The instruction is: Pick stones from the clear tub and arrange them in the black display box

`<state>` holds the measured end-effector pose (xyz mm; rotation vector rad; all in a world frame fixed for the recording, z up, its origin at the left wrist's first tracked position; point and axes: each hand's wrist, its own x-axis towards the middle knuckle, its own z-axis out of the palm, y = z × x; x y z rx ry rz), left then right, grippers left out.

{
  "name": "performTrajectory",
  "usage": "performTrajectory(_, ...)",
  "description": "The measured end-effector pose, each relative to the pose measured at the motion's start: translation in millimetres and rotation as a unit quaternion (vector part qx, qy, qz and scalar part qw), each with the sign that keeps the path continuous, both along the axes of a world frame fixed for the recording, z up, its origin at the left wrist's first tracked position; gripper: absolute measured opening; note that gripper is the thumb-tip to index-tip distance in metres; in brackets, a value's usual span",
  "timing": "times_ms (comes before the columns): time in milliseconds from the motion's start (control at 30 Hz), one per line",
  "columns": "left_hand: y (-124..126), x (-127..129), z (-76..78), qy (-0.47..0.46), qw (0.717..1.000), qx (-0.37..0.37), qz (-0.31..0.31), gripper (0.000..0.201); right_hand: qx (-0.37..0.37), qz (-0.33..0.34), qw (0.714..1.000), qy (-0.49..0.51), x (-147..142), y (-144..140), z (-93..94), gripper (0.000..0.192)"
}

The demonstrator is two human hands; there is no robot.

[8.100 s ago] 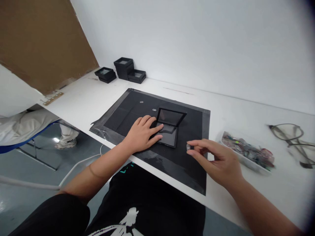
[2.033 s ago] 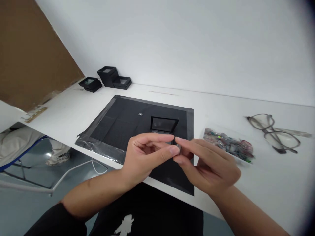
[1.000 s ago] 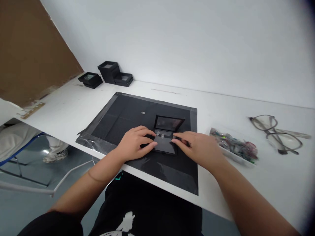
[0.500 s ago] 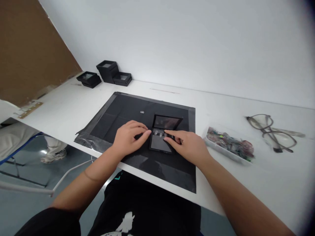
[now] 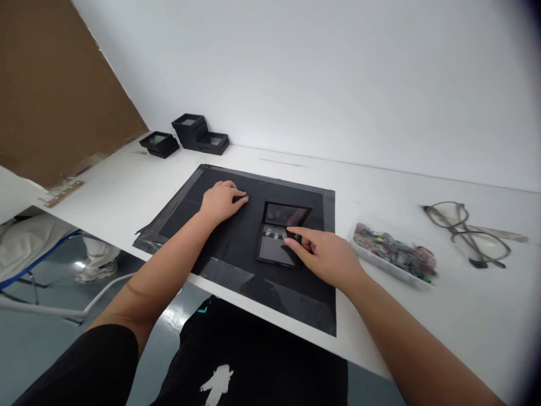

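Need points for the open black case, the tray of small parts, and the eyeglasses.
open black case [image 5: 275,250], head view, on the flat base in front of the raised lid.
tray of small parts [image 5: 391,252], head view, on the middle of its contents.
eyeglasses [image 5: 479,239], head view, on the nearer lens.

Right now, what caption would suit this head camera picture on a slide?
Right hand touches small pieces in an open black case on a dark mat; left hand reaches a small piece.
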<state>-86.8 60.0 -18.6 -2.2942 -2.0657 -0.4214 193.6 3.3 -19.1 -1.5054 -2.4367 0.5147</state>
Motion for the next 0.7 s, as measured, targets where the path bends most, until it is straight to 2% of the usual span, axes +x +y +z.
performTrajectory(233, -5.8, -5.7, -1.0, -0.070, 0.996, 0.060, -0.002, 0.015, 0.012, 0.002, 1.000, 0.002, 1.2, 1.7, -1.3, 0.048)
performTrajectory(333, -10.4, -3.6, 1.0, -0.119, 0.979, 0.164, -0.020, 0.021, 0.015, 0.004, 1.000, 0.015, 1.6, 1.8, -0.6, 0.047)
performTrajectory(367, -12.4, -2.0, 2.2, -0.139, 0.963, 0.224, -0.051, 0.020, 0.019, 0.004, 0.999, 0.026, 1.5, 1.3, -0.2, 0.046)
performTrajectory(433, -17.5, 2.9, 5.6, -0.168, 0.911, 0.347, -0.148, 0.012, 0.033, 0.007, 0.998, 0.059, 0.6, -0.9, 1.0, 0.041)
performTrajectory(500, -23.8, 10.0, 10.7, -0.172, 0.856, 0.423, -0.243, 0.005, 0.050, 0.014, 0.993, 0.107, -1.1, -4.7, 2.8, 0.036)
performTrajectory(600, -35.0, 22.9, 19.7, -0.171, 0.813, 0.465, -0.306, 0.014, 0.080, 0.020, 0.977, 0.196, -4.6, -12.7, 7.3, 0.031)
performTrajectory(700, -46.0, 35.0, 26.1, -0.146, 0.800, 0.468, -0.346, 0.020, 0.128, 0.026, 0.950, 0.282, -7.8, -20.8, 12.8, 0.026)
